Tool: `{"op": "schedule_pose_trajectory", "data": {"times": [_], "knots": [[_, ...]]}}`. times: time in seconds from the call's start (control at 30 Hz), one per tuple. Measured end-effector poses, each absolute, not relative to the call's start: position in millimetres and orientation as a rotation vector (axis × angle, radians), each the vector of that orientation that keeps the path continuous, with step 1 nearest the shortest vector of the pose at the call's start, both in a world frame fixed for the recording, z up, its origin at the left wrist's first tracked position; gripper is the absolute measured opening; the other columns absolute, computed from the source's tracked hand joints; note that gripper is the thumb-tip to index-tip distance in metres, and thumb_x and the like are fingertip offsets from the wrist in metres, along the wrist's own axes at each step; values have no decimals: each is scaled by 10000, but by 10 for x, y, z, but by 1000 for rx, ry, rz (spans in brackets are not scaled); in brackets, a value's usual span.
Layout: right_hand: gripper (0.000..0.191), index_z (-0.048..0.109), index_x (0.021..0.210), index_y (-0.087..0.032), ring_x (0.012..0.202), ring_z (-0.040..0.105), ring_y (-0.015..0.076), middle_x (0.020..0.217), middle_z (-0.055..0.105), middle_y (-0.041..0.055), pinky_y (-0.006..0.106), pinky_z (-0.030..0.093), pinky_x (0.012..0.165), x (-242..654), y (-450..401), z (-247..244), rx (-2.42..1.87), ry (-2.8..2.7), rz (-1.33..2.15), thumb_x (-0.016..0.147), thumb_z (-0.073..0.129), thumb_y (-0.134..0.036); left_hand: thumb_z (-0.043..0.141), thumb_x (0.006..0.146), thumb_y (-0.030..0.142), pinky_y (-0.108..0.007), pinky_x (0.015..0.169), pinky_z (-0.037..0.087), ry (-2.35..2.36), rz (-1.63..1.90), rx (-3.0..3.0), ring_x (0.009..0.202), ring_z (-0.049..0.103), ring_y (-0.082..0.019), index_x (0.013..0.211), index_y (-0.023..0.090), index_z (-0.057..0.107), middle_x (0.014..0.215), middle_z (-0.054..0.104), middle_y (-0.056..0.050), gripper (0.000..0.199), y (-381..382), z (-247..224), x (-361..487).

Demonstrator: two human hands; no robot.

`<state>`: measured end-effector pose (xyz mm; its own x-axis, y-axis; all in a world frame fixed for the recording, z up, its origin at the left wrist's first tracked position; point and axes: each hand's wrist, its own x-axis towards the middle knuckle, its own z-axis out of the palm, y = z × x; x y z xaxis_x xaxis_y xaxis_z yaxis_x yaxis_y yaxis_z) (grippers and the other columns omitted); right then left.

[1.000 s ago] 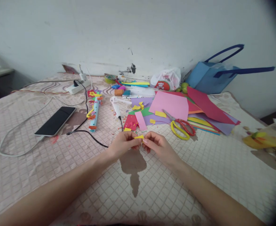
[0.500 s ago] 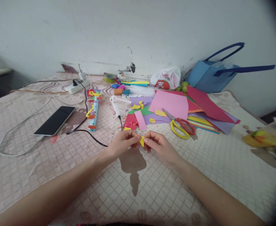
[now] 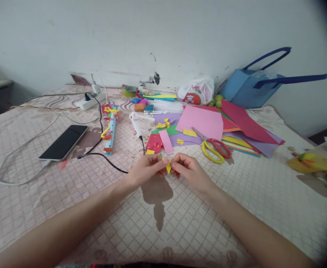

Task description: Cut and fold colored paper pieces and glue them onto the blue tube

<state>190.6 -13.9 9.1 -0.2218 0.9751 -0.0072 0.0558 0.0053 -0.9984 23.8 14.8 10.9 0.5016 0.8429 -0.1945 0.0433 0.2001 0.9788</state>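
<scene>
A small yellow paper piece (image 3: pixel 168 168) is pinched between my two hands above the patterned tablecloth (image 3: pixel 188 230). My left hand (image 3: pixel 150 168) grips its left side with thumb and fingers. On the right side, my right hand (image 3: pixel 186 167) holds it the same way. Just beyond the hands lie a red paper piece (image 3: pixel 153 143), a pink strip (image 3: pixel 166 141) and yellow scraps (image 3: pixel 180 142). Scissors with yellow and red handles (image 3: pixel 212 155) rest to the right of them. A white glue gun (image 3: pixel 137 125) lies behind my left hand.
A phone (image 3: pixel 64 143) with a cable and a decorated light blue strip (image 3: pixel 111 134) lie left. A power strip (image 3: pixel 86 103) stands at the back left. Coloured sheets (image 3: pixel 199 121), a white plastic bag (image 3: pixel 196 92) and a blue bag (image 3: pixel 244 89) are behind, towards the right.
The yellow piece has turned slightly between my fingers, its tip now pointing more straight down. The whole view has shifted very slightly. Both hands keep their hold.
</scene>
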Motion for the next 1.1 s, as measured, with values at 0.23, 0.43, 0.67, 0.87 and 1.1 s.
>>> {"op": "schedule_pose_trajectory", "data": {"times": [0.23, 0.43, 0.67, 0.87, 1.1], "knots": [[146, 519, 694, -178, 541, 470, 85, 606, 522, -29, 227, 388, 524, 1911, -142, 88, -1128, -1410, 1382, 810, 536, -264, 626, 734, 285, -181, 528, 402, 923, 650, 1286, 534, 545, -76, 620, 126, 548, 564, 603, 6, 211, 136, 169, 228], [116, 507, 700, -176, 527, 462, 81, 604, 525, -32, 225, 378, 512, 1932, -127, 133, -1147, -1445, 1435, 790, 544, -238, 630, 730, 262, -179, 528, 395, 904, 614, 1330, 526, 529, -70, 635, 120, 559, 562, 597, 6, 186, 149, 190, 216], [137, 530, 692, -171, 549, 471, 85, 604, 513, -30, 228, 391, 529, 1941, -119, 98, -1153, -1431, 1387, 808, 528, -245, 610, 755, 334, -195, 551, 429, 844, 580, 1285, 543, 547, -76, 663, 117, 567, 594, 603, -5, 240, 155, 132, 220], [142, 530, 677, -169, 520, 464, 81, 581, 517, -33, 230, 386, 519, 1930, -128, 85, -1154, -1385, 1403, 795, 547, -248, 608, 756, 322, -195, 555, 446, 757, 539, 1293, 542, 553, -70, 665, 120, 557, 618, 602, 0, 228, 165, 90, 214], [137, 535, 671, -171, 531, 461, 86, 579, 520, -31, 232, 377, 521, 1931, -133, 81, -1167, -1352, 1398, 792, 540, -236, 661, 696, 277, -214, 569, 451, 754, 510, 1288, 546, 552, -77, 704, 120, 573, 614, 584, 14, 180, 162, 22, 229]]}}
